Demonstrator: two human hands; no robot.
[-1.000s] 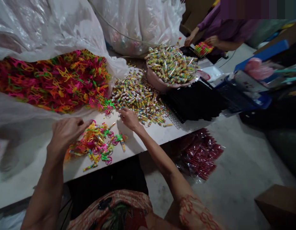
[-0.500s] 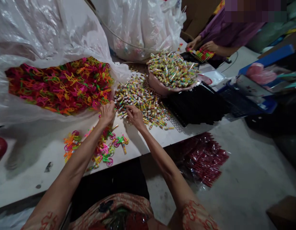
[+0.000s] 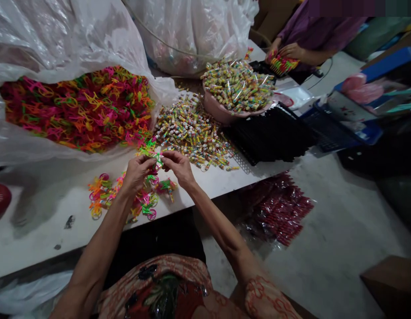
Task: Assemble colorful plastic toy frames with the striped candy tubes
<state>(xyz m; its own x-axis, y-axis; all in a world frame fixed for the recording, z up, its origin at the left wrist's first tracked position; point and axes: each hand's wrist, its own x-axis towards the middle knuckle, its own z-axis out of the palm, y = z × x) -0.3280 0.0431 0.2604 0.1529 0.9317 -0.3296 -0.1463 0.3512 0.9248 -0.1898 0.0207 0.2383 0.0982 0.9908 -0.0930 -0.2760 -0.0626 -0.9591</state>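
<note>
Head view: hands meet over table.
Left hand: pinching green plastic piece.
Right hand: gripping small tube (partly hidden).
Done: assembled pieces beneath hands.
Left: loose tubes beyond right hand; bagged plastic shapes beyond left.

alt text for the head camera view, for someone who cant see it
A person's left hand and right hand pinch a small green plastic toy between them above a white table. Below them lie neon toy pieces, beyond them a heap of small wrapped tubes and a clear bag of neon pieces. A co-worker's hands work at the far end.
</note>
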